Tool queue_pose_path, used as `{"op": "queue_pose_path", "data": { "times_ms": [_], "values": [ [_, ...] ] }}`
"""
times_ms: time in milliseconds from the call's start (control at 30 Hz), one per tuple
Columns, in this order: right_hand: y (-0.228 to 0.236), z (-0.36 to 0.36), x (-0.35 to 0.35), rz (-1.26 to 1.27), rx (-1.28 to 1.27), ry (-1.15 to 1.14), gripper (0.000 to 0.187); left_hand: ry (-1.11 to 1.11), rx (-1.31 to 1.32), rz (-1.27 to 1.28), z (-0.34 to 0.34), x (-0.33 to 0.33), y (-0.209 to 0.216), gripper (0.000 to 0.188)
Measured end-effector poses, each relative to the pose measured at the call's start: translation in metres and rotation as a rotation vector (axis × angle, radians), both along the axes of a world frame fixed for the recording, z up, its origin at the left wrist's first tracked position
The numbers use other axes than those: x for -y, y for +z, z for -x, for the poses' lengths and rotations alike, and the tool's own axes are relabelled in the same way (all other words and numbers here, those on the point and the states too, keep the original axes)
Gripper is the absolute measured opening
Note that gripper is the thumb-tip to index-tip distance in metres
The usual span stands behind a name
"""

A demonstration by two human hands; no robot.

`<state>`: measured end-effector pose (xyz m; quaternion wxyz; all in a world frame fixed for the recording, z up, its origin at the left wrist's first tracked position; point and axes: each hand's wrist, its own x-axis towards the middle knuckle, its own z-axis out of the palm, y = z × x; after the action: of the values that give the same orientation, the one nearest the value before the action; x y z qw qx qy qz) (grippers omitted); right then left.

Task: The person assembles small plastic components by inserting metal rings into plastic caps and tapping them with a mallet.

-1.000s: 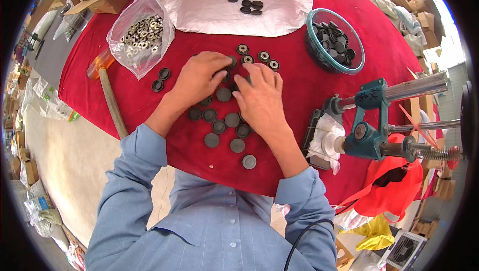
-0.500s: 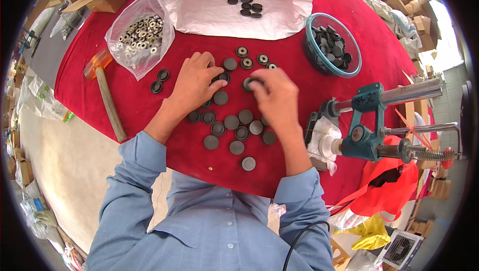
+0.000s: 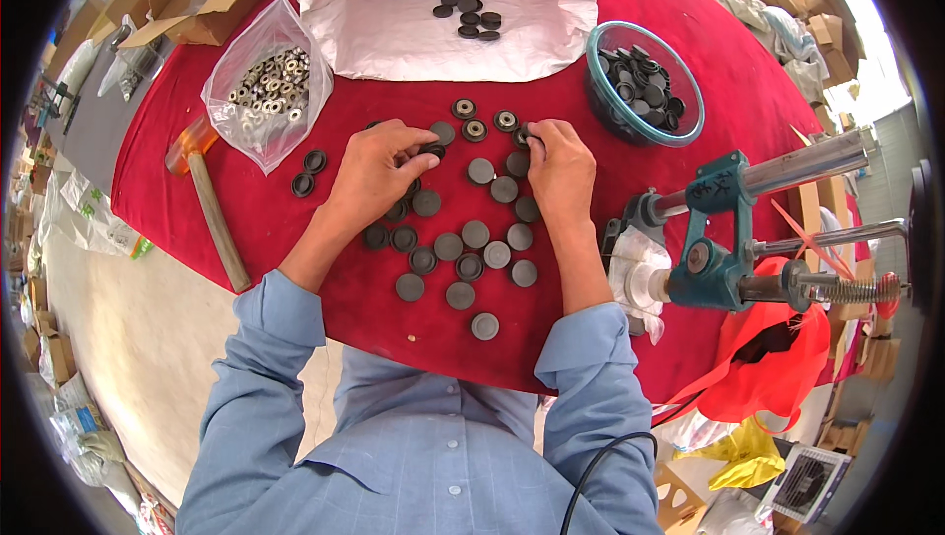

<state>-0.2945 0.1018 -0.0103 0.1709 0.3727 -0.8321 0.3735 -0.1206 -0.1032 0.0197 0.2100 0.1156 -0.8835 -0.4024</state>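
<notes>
A black cap [image 3: 433,150] is pinched by the left hand [image 3: 377,169] over the red cloth [image 3: 645,173]. A ringed cap [image 3: 521,139], beyond the loose caps [image 3: 475,234], is met by the right hand's [image 3: 564,169] fingertips; whether it is gripped cannot be told.

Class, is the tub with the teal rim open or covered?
Open: the tub has an uncovered top, and dark caps show plainly inside.

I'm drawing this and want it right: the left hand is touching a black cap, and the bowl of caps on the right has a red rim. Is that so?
Not the rim: the head view shows it's blue-green, not red. The left hand is touching a black cap, and the bowl of caps is on the right.
</notes>
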Motion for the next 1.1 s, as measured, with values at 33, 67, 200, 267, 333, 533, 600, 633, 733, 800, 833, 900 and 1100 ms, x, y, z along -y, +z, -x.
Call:
{"op": "queue_pose_path", "data": {
  "times_ms": [33,67,200,267,333,533,600,633,733,800,833,900,1100],
  "values": [
    [0.0,0.0,0.0,0.003,-0.001,-0.001,0.017,0.005,-0.027,0.003,0.002,0.0,0.002,0.027],
    [0.0,0.0,0.0,-0.021,0.004,-0.001,0.017,0.011,-0.054,0.006,0.005,-0.001,0.004,0.027],
    [-0.002,-0.001,-0.004,-0.097,-0.044,0.03,0.018,0.001,-0.093,0.045,0.023,-0.004,0.007,0.025],
    [-0.001,-0.004,-0.005,-0.124,-0.047,0.023,0.018,-0.008,-0.147,0.039,0.034,-0.005,0.002,0.024],
    [0.0,-0.008,-0.006,-0.153,-0.048,0.016,0.018,-0.003,-0.159,0.036,0.041,-0.006,-0.003,0.025],
    [0.001,-0.021,-0.009,-0.267,-0.13,0.022,0.031,0.01,-0.186,0.063,0.054,-0.006,-0.01,0.027],
    [0.002,-0.026,-0.006,-0.429,-0.216,0.01,0.038,0.007,-0.198,0.084,0.057,-0.006,-0.013,0.027],
    [0.005,-0.025,-0.006,-0.427,-0.216,0.006,0.038,0.024,-0.198,0.112,0.057,-0.006,-0.015,0.026],
    [0.013,-0.017,-0.001,-0.53,-0.262,0.051,0.018,0.028,-0.222,0.2,0.062,-0.006,-0.022,0.023],
    [0.014,-0.014,0.001,-0.497,-0.192,0.05,0.016,0.014,-0.243,0.258,0.065,-0.007,-0.025,0.023],
    [0.013,-0.014,0.0,-0.494,-0.19,0.047,0.016,-0.009,-0.241,0.338,0.067,-0.008,-0.026,0.025],
    [0.009,-0.015,-0.004,-0.392,-0.171,0.042,0.019,-0.035,-0.238,0.42,0.068,-0.01,-0.028,0.027],
    [0.003,-0.017,-0.007,-0.325,-0.045,0.045,0.031,-0.065,-0.156,0.545,0.069,-0.013,-0.031,0.025]
  ]
}}
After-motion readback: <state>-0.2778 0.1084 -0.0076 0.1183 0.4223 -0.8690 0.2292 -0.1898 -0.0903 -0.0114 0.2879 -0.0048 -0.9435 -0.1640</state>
